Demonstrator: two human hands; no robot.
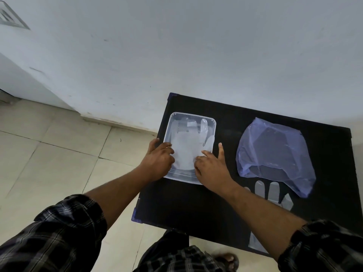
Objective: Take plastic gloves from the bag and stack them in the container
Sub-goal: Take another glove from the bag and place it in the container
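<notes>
A clear rectangular plastic container lies on the left part of a black table. Translucent plastic gloves lie flat inside it, fingers pointing away from me. My left hand rests on the container's near left edge, fingers on the gloves. My right hand presses on the gloves at the near right corner, its index finger stretched out over the table. A crumpled blue plastic bag lies to the right. Another clear glove lies flat on the table just in front of the bag, partly hidden by my right forearm.
The black table stands against a white wall, with beige floor tiles to its left. Part of the loose glove's cuff hangs over the table's near edge. A sandalled foot shows below.
</notes>
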